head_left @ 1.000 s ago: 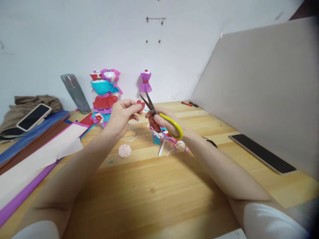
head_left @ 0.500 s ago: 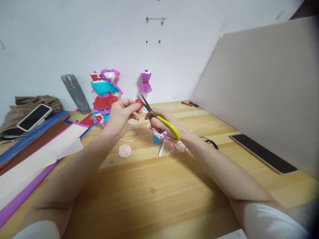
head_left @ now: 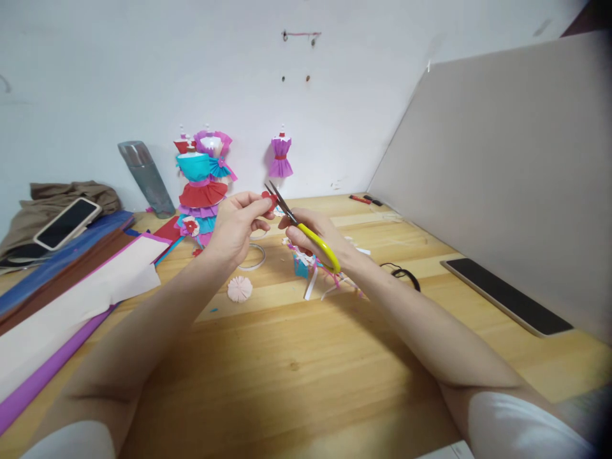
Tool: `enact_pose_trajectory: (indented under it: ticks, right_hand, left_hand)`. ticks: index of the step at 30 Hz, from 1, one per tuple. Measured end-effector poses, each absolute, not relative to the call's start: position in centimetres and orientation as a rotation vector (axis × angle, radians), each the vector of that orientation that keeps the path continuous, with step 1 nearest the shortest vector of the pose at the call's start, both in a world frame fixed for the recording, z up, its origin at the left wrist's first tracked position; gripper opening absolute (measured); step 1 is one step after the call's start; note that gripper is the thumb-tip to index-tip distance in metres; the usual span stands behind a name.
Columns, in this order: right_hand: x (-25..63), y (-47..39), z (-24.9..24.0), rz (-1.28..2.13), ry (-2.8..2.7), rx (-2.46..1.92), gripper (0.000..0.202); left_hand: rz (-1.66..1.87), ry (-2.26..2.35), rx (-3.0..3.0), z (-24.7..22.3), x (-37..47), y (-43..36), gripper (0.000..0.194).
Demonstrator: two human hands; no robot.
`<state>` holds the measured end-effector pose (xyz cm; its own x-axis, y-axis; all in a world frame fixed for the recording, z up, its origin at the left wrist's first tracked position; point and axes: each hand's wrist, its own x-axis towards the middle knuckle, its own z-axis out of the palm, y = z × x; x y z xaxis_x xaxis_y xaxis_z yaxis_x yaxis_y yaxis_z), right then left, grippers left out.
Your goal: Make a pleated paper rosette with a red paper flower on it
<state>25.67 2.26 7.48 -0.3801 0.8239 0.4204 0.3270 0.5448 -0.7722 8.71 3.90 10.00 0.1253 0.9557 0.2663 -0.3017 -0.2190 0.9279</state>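
My left hand (head_left: 239, 223) pinches a small red paper piece (head_left: 270, 199) between thumb and fingertips, held up above the table. My right hand (head_left: 313, 229) is closed around the yellow-handled scissors (head_left: 321, 245). Their dark blades stand slightly apart, tips pointing up and left beside the red piece. Whether the blades touch the paper I cannot tell. On the table below lies a pale pink pleated paper rosette (head_left: 240, 289). Near it a roll of tape (head_left: 252, 257) is partly covered by my left hand. Paper scraps (head_left: 310, 271) in several colours lie under my right hand.
Small mannequins in paper dresses (head_left: 203, 185) stand by the wall, with a purple one (head_left: 281, 158) apart. A grey bottle (head_left: 146, 178) leans there. Crepe paper sheets (head_left: 71, 299) and a phone (head_left: 67, 223) lie left. A black hair tie (head_left: 404, 275) and dark flat slab (head_left: 507, 296) are right.
The scissors' handle has dropped slightly and turned a little, while the blades stay beside the red piece. The left hand keeps its pinch. The whole view has shifted slightly.
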Motion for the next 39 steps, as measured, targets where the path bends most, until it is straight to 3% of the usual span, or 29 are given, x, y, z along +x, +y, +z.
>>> enact_pose_trajectory:
  ticks: [39]
  right_hand:
    - [25.89, 2.29, 7.13, 0.866, -1.910, -0.894, 0.040]
  left_hand:
    - [1.360, 0.753, 1.254, 9.99, 8.52, 4.20, 0.018]
